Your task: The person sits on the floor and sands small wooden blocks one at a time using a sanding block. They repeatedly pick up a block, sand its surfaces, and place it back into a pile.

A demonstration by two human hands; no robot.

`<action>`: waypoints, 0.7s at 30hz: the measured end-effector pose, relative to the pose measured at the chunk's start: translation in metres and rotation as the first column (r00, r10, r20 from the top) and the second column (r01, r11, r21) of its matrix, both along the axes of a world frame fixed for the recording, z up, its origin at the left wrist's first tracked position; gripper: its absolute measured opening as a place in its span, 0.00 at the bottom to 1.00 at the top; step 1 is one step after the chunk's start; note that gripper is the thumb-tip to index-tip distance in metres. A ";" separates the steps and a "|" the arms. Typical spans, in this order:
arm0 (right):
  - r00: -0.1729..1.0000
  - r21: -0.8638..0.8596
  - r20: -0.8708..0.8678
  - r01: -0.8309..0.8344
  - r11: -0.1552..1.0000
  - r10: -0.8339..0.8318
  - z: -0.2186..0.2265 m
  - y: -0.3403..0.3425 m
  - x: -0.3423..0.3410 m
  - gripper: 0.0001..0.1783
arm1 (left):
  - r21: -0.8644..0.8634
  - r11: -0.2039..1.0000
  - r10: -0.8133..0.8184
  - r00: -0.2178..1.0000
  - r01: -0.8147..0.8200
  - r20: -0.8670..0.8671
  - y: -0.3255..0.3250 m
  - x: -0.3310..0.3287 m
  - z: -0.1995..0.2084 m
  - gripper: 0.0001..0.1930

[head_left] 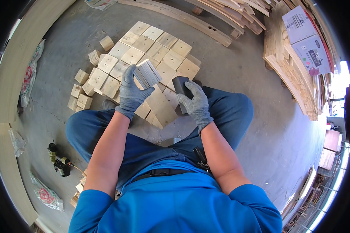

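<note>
Grey floor (270,105) spread around pale wooden blocks (144,44) packed beyond my hands. My right hand (195,102) was closed around a dark bar (179,84); left of it, my left hand (132,92), half-curled, held a striped block (148,73) between thumb and fingers. It looked light, stiff, best gripped by opposite sides.

white carton (309,46) atop stacked planks (284,54), well right of the fingers (128,73) | long beam (190,21) beyond the fingers | plastic bag (31,77), well left of them | handheld tool (53,155) on grey floor (260,155), left of and behind them
</note>
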State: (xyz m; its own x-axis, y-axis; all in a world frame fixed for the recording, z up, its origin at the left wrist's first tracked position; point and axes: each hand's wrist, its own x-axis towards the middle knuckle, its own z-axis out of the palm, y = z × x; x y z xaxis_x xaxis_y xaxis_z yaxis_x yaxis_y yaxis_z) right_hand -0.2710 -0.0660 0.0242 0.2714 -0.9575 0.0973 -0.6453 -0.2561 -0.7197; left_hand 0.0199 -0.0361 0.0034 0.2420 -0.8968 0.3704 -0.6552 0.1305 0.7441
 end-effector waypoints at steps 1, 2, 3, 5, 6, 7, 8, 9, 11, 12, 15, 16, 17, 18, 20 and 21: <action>1.000 -0.001 0.014 0.000 1.000 0.000 0.000 0.000 0.001 0.36 | -0.033 0.999 0.000 0.999 0.001 0.046 0.001 0.001 -0.004 0.57; 1.000 -0.003 0.028 -0.002 1.000 0.002 -0.001 -0.001 0.002 0.36 | -0.065 0.998 0.003 0.996 0.003 0.092 0.003 0.001 -0.009 0.57; 0.999 -0.002 0.040 0.000 1.000 0.000 -0.002 -0.001 0.002 0.36 | -0.069 0.998 0.004 0.995 0.003 0.099 0.006 0.000 -0.012 0.57; 0.999 -0.008 0.043 -0.007 1.000 0.007 -0.005 -0.002 0.003 0.36 | -0.077 0.997 0.010 0.993 -0.001 0.114 0.013 -0.004 -0.020 0.57; 0.999 -0.009 0.042 -0.008 1.000 0.008 -0.007 -0.002 0.002 0.36 | -0.066 0.997 -0.016 0.989 0.025 0.145 0.017 -0.007 -0.017 0.57; 0.999 -0.013 0.043 -0.010 1.000 0.011 -0.009 -0.003 0.002 0.36 | -0.054 0.997 -0.040 0.983 0.051 0.177 0.020 -0.008 -0.013 0.57; 0.999 -0.017 0.043 -0.013 1.000 0.013 -0.011 -0.004 0.001 0.36 | -0.041 0.996 -0.065 0.976 0.075 0.207 0.024 -0.011 -0.010 0.57; 0.999 -0.023 0.047 -0.020 1.000 0.021 -0.011 -0.005 0.004 0.35 | -0.051 0.994 -0.084 0.970 0.098 0.227 0.029 -0.012 -0.008 0.56; 0.999 -0.025 0.041 -0.029 0.999 0.030 -0.011 -0.005 0.008 0.36 | -0.040 0.987 -0.140 0.957 0.156 0.255 0.038 -0.015 -0.003 0.53; 0.999 -0.025 0.038 -0.035 0.999 0.036 -0.011 -0.005 0.010 0.36 | -0.034 0.982 -0.168 0.948 0.183 0.269 0.043 -0.016 0.000 0.52; 0.995 -0.008 0.088 -0.051 0.999 0.051 -0.011 -0.007 0.014 0.35 | -0.001 0.969 -0.235 0.918 0.248 0.320 0.056 -0.026 0.005 0.49; 0.995 -0.011 0.087 -0.053 0.999 0.053 -0.012 -0.007 0.015 0.35 | 0.010 0.965 -0.249 0.907 0.261 0.341 0.058 -0.028 0.006 0.49; 0.995 -0.014 0.086 -0.054 0.998 0.055 -0.012 -0.007 0.017 0.35 | 0.014 0.968 -0.241 0.913 0.250 0.331 0.058 -0.028 0.004 0.51; 0.995 -0.017 0.083 -0.056 0.998 0.057 -0.011 -0.008 0.018 0.35 | 0.019 0.969 -0.242 0.922 0.248 0.302 0.059 -0.027 0.004 0.52; 0.995 -0.032 0.068 -0.065 0.997 0.067 -0.009 -0.007 0.018 0.34 | 0.028 0.969 -0.244 0.939 0.245 0.242 0.059 -0.027 0.004 0.56; 0.996 -0.039 0.060 -0.067 0.997 0.069 -0.008 -0.006 0.018 0.34 | 0.025 0.979 -0.201 0.960 0.200 0.193 0.059 -0.027 0.005 0.59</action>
State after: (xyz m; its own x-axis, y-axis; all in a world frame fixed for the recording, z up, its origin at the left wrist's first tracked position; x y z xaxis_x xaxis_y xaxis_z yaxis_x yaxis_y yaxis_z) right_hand -0.2532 -0.0721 0.0162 0.3282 -0.9325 0.1508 -0.5805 -0.3250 -0.7465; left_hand -0.0073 0.0225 0.0081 -0.0191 -0.9216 0.3876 -0.7478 0.2705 0.6063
